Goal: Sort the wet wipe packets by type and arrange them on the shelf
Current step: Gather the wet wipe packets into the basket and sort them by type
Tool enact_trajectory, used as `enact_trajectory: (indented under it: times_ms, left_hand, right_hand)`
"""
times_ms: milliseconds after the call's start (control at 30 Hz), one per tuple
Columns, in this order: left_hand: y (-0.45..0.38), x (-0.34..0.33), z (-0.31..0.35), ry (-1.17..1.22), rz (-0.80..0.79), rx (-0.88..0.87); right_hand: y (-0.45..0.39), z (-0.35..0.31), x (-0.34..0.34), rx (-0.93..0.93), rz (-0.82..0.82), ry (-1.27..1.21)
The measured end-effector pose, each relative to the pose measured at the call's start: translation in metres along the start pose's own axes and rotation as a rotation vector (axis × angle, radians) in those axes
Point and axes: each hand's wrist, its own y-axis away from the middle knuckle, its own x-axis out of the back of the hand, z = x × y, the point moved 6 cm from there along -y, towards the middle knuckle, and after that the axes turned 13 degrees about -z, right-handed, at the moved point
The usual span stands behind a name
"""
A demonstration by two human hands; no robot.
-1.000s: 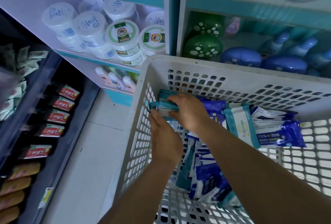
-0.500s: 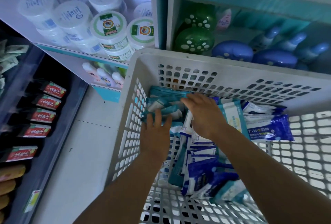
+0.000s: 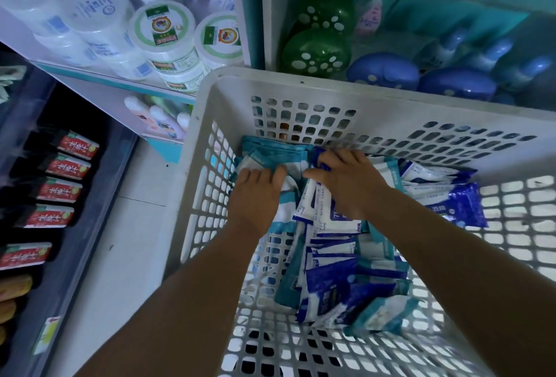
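Shop shelves point(image 3: 192, 87) of white tubs stand behind a white perforated basket point(image 3: 301, 87) holding teal and blue wet wipe packets point(image 3: 337, 283). Inside its far-left corner, the left hand point(image 3: 255, 193) presses flat, grip released, on teal packets point(image 3: 270, 150). Just beside it, the right hand point(image 3: 349, 181) seems to pinch a blue packet point(image 3: 317, 155), though its fingertips are partly hidden.

Your two hands inside a white basket point(image 3: 301, 90), your left hand point(image 3: 255, 196) pressing flat on teal wipe packets point(image 3: 272, 150) in the far left corner, your right hand point(image 3: 346, 184) curled over blue wipe packets point(image 3: 331, 286), white tubs point(image 3: 162, 33) on the shelf point(image 3: 120, 83) beyond.
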Motion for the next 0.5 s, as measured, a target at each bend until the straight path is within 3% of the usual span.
enact_trajectory:
  times_ms: [133,233,367,500]
  left_hand:
    - [-0.005,0.008,0.002,0.075,-0.106,0.002]
    - [0.003,0.013,0.009,0.373,-0.073,0.01]
    - [0.011,0.002,0.036,0.879,-0.259,-0.057]
    - [0.009,0.006,0.034,1.087,-0.204,0.113]
  right_hand:
    - [-0.002,0.001,0.006,0.024,0.027,-0.031]
    - [-0.002,0.003,0.012,0.061,0.053,-0.068]
    - [0.003,0.009,0.019,0.076,0.16,-0.205]
    - [0.009,0.014,0.023,0.076,0.251,-0.345]
